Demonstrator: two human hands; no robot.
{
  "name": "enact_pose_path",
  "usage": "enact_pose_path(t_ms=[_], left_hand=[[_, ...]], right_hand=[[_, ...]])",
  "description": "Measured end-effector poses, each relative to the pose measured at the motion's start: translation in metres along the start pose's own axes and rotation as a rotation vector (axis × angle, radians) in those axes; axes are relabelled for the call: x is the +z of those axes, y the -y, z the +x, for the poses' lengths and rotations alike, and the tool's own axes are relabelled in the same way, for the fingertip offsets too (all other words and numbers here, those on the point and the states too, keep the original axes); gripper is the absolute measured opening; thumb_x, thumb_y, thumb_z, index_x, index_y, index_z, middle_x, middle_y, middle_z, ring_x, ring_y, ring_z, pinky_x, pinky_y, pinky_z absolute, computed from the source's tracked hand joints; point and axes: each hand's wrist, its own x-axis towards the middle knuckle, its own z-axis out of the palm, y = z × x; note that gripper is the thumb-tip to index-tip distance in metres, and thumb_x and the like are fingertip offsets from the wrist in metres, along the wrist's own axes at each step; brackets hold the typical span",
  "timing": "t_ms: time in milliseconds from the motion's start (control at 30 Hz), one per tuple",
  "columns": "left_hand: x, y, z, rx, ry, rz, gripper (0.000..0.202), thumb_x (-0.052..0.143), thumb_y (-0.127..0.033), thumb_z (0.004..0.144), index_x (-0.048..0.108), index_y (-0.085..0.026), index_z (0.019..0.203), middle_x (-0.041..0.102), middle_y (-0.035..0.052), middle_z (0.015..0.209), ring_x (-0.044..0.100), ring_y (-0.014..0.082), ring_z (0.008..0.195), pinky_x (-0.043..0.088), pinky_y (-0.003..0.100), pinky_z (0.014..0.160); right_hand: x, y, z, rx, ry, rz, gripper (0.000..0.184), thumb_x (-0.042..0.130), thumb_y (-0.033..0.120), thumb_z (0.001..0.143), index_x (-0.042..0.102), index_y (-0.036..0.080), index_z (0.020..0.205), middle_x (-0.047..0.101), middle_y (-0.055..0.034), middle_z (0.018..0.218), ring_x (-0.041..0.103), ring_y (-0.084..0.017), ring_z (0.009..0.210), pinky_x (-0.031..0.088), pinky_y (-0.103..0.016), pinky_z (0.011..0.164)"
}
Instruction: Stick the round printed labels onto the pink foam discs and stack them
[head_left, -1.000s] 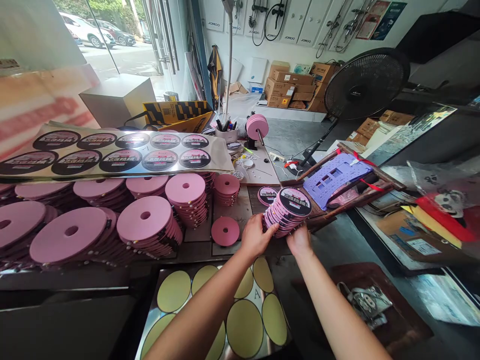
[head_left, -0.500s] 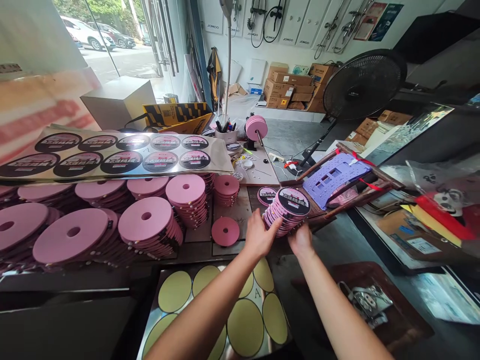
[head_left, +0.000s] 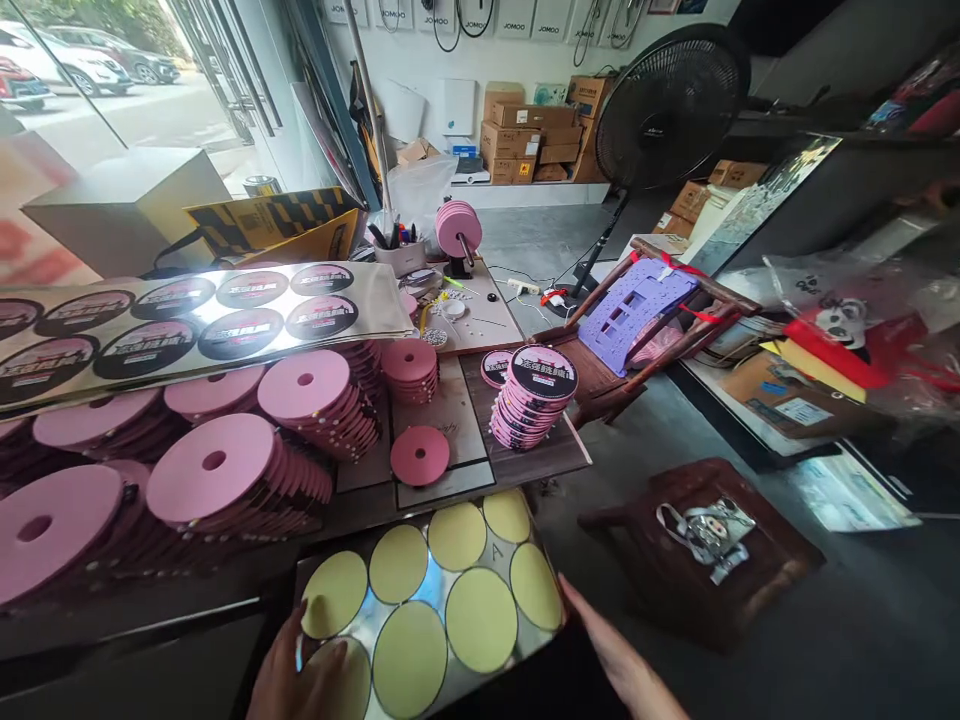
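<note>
A silvery sheet point(head_left: 428, 590) with several yellow-green circles lies low in front of me. My left hand point(head_left: 289, 665) is at its left edge, fingers by the rim and thumb over the face, holding it. My right hand point(head_left: 611, 645) is beside the right edge, empty, with fingers stretched out; whether they touch the edge I cannot tell. A leaning stack of pink discs point(head_left: 529, 405), topped by a black-and-pink printed label, stands at the table's right end. A single pink disc point(head_left: 420, 456) with a centre hole lies flat to its left.
Many stacks of pink discs point(head_left: 211, 462) fill the left side, under sheets of oval labels point(head_left: 240, 335). Pink discs hang on a spindle point(head_left: 457, 230) at the back. A folding chair point(head_left: 637, 315), a stool point(head_left: 757, 570) with metal parts and a fan point(head_left: 671, 120) are right.
Both hands have let go of the disc stack, which now stands on the table. They have come down and apart to either side of the circle sheet. The view has shifted right.
</note>
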Motion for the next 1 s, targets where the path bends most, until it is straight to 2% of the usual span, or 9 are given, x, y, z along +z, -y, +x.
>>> enact_pose_path(t_ms=[167,333,400,500,667,767,867,933,1000], left_hand=[[-0.001,-0.003,-0.003,-0.046,-0.001,-0.042,0.052,0.048,-0.048,0.068,0.054,-0.021,0.112,0.055,0.0096,0.117,0.049,0.0323,0.112,0.039,0.045,0.093],[-0.011,-0.005,-0.005,-0.310,0.146,-0.465,0.057,0.063,-0.045,0.057,0.058,-0.024,0.110,0.059,0.0044,0.120,0.056,0.0317,0.105,0.050,0.037,0.081],[-0.016,-0.015,-0.010,-0.410,0.260,-0.663,0.061,0.068,-0.043,0.055,0.057,-0.025,0.113,0.053,0.0032,0.128,0.056,0.0317,0.105,0.053,0.034,0.073],[-0.021,-0.041,-0.020,-0.438,0.347,-0.835,0.060,0.073,-0.035,0.052,0.060,-0.025,0.109,0.050,0.0025,0.131,0.050,0.0311,0.113,0.053,0.031,0.074],[-0.018,-0.083,-0.036,-0.469,0.460,-0.969,0.065,0.073,-0.028,0.050,0.059,-0.019,0.114,0.057,0.0089,0.123,0.056,0.0311,0.104,0.050,0.035,0.079],[-0.002,-0.100,-0.045,-0.447,0.604,-1.008,0.069,0.069,-0.019,0.052,0.055,-0.016,0.119,0.057,0.0112,0.123,0.056,0.0303,0.104,0.048,0.035,0.082],[0.019,-0.119,-0.054,-0.341,0.715,-1.032,0.069,0.060,-0.015,0.057,0.050,-0.018,0.125,0.051,0.0106,0.129,0.053,0.0294,0.111,0.045,0.038,0.089],[0.032,-0.136,-0.059,-0.192,0.737,-1.012,0.064,0.059,-0.017,0.059,0.053,-0.019,0.123,0.049,0.0090,0.132,0.045,0.0287,0.119,0.038,0.040,0.098],[0.043,-0.156,-0.062,-0.030,0.749,-0.973,0.057,0.057,-0.021,0.064,0.054,-0.021,0.121,0.047,0.0068,0.133,0.039,0.0275,0.124,0.030,0.041,0.103]], right_hand=[[0.011,0.001,0.015,-0.085,-0.028,0.086,0.033,0.079,0.034,0.050,0.072,0.013,0.075,0.072,-0.0075,0.083,0.062,-0.025,0.094,0.042,-0.034,0.088],[-0.008,0.002,0.018,-0.194,-0.178,0.217,0.027,0.079,0.031,0.044,0.068,0.019,0.066,0.071,-0.0003,0.070,0.066,-0.022,0.073,0.050,-0.032,0.072],[-0.022,0.007,0.013,-0.221,-0.234,0.266,0.024,0.078,0.032,0.045,0.066,0.022,0.064,0.070,0.0016,0.066,0.066,-0.021,0.068,0.051,-0.032,0.066],[-0.031,0.012,-0.003,-0.237,-0.228,0.301,0.019,0.074,0.034,0.051,0.065,0.025,0.065,0.070,0.0032,0.067,0.066,-0.020,0.069,0.052,-0.033,0.067],[-0.009,0.007,-0.043,-0.109,-0.070,0.310,0.031,0.072,0.045,0.055,0.068,0.026,0.079,0.071,-0.0022,0.087,0.064,-0.026,0.086,0.050,-0.041,0.077],[-0.003,0.024,-0.058,-0.072,-0.071,0.354,0.040,0.067,0.057,0.054,0.068,0.024,0.078,0.071,-0.0064,0.090,0.061,-0.030,0.094,0.048,-0.045,0.080],[-0.014,0.056,-0.065,-0.106,-0.145,0.452,0.049,0.055,0.068,0.061,0.066,0.024,0.079,0.070,-0.0070,0.087,0.060,-0.027,0.095,0.048,-0.044,0.081],[-0.024,0.069,-0.069,-0.188,-0.196,0.526,0.046,0.056,0.066,0.062,0.064,0.025,0.081,0.069,-0.0048,0.088,0.061,-0.024,0.092,0.049,-0.042,0.079],[-0.030,0.067,-0.072,-0.270,-0.248,0.548,0.038,0.070,0.050,0.057,0.060,0.026,0.085,0.068,-0.0022,0.092,0.062,-0.022,0.088,0.050,-0.040,0.075]])
